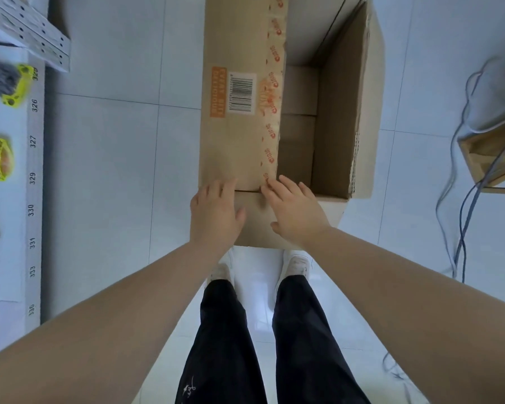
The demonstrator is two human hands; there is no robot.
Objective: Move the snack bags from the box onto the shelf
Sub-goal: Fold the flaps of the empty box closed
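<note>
Our left hand [216, 211] and right hand [293, 211] lie flat, grasping nothing, on the near flap of the box [233, 135]; its opening (long axis running away from us) sits just beyond the right hand.

A: Box [239, 141]?
B: Cardboard, set on floor, top opened; left flap w/ barcode folded out.
A: Bags [15, 88]?
B: Yellow-edged, laid on shelf [35, 228] at left; edge numbered.
</note>
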